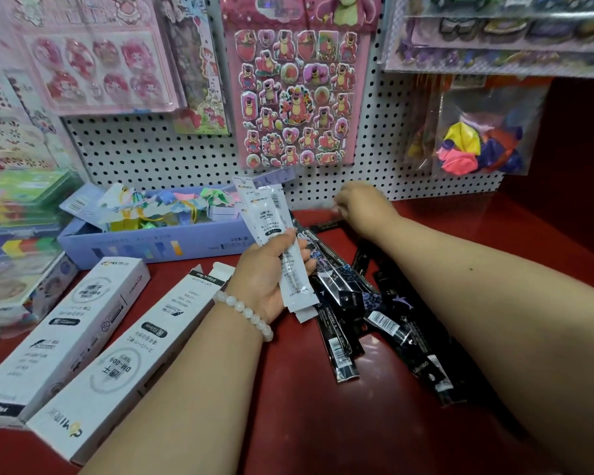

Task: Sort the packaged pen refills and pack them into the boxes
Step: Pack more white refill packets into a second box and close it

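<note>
My left hand (266,272), with a white bead bracelet at the wrist, grips a bundle of white packaged refills (275,234) that stands upright above the red shelf. A heap of black packaged refills (354,303) lies on the shelf to its right. My right hand (364,204) reaches to the far end of that heap, near the pegboard, its fingers curled down onto a black pack; the grip itself is blurred. Two long white boxes lie at the left: the nearer box (134,341) has its far flap open, and the other box (62,334) lies beside it.
A lilac open box (151,248) with colourful items stands behind the white boxes. The white pegboard (172,156) carries sticker sheets (295,94) and a bag of balloons (480,145). Stacked stationery packs (18,214) fill the left edge. The red shelf surface (306,406) shows in front.
</note>
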